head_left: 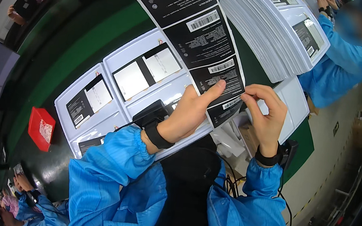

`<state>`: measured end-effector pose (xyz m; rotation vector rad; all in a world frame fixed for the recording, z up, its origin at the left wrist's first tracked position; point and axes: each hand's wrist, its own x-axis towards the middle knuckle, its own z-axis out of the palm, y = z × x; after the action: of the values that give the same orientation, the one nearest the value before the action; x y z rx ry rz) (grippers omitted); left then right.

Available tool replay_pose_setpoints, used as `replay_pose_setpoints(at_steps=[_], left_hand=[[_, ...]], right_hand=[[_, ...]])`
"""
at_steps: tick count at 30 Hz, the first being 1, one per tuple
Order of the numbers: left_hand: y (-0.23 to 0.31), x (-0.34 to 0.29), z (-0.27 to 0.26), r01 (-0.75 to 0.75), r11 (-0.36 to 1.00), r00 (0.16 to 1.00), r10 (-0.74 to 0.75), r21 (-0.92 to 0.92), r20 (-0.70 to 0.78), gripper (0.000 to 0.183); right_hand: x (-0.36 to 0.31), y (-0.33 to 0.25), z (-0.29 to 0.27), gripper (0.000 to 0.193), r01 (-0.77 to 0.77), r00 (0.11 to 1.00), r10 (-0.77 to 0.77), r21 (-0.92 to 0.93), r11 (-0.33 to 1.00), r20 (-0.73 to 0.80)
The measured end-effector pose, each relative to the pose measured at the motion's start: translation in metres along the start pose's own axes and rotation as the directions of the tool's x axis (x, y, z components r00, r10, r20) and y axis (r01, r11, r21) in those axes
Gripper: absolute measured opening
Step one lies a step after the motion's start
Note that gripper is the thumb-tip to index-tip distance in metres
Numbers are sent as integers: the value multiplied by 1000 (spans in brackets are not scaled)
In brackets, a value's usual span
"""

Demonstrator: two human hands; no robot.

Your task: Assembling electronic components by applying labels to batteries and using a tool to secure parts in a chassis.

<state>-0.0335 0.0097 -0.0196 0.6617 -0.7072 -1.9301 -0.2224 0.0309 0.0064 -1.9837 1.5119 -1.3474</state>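
A long sheet of black labels [205, 40] with white barcodes hangs across the middle, its lower end between my hands. My left hand [193, 110] is closed on the sheet, thumb lying on top and fingers hidden beneath. At the sheet's right edge, my right hand [267, 110] pinches with thumb and forefinger. Under the sheet and my left hand lies a white tray [121, 100] of flat black-and-silver battery packs. One battery pack [131, 81] and another beside it fill the upper compartment; the sheet and my left hand hide part of the tray.
A tall stack of white trays [257, 36] stands at the far right, with a battery pack [309, 37] in a top tray. A red bin [41, 129] of small white pieces sits left on the green table [27, 136]. A co-worker in blue [345, 66] is at right; cables hang near my lap.
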Motion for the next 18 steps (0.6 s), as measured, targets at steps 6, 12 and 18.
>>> replay_pose_setpoints(at_steps=[6,12,18], left_hand=[[7,1,8,89,986,994,-79,-142,73,35],[13,-3,15,74,975,997,-66,-210,47,33],[7,40,-31,44,959,999,-49,280,10,43]], right_hand=[[5,0,-12,13,49,990,-48,-4,999,130],[2,-12,-20,15,167,966,-141,-111,980,215],[-9,-31,-39,9,235,948,-232,-10,972,-216]])
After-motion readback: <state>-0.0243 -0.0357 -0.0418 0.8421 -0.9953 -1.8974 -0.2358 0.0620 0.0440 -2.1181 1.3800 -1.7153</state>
